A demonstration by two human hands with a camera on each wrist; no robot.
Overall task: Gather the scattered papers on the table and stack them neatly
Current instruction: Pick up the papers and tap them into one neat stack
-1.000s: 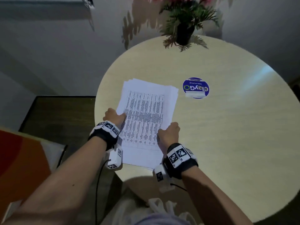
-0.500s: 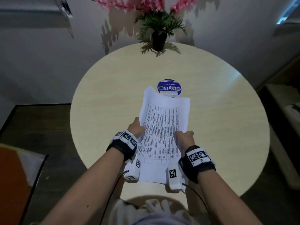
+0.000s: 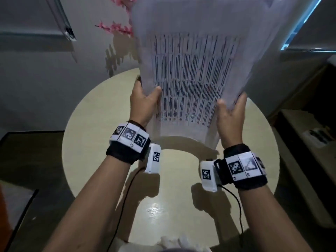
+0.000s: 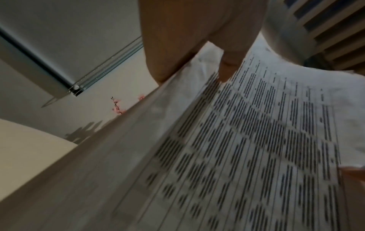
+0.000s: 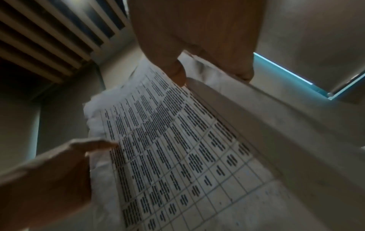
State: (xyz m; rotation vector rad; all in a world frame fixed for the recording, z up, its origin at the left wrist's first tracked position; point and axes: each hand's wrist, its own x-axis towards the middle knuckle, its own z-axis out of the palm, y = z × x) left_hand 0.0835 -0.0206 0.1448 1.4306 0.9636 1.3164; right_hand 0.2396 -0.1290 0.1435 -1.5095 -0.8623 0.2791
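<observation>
A stack of white printed papers (image 3: 192,75) stands nearly upright above the round table (image 3: 87,142), its bottom edge lifted off the surface. My left hand (image 3: 143,99) grips the stack's left edge, thumb on the printed face. On the opposite edge my right hand (image 3: 231,110) holds it the same way. The left wrist view shows the papers (image 4: 237,148) with my left hand's (image 4: 197,51) thumb pressed on the front sheet. In the right wrist view, the papers (image 5: 177,148) are pinched by my right hand (image 5: 193,51); the left hand (image 5: 59,179) shows at lower left.
Pink flowers (image 3: 116,28) of a plant show behind the papers' left edge; the stack hides the pot and the far table. A dark shelf unit (image 3: 309,142) stands to the right. A rolled blind (image 3: 61,20) hangs on the wall at upper left.
Both hands have lifted the papers off the table and tilted them upright toward the head camera. The stack now hides the blue round sticker and the plant pot.
</observation>
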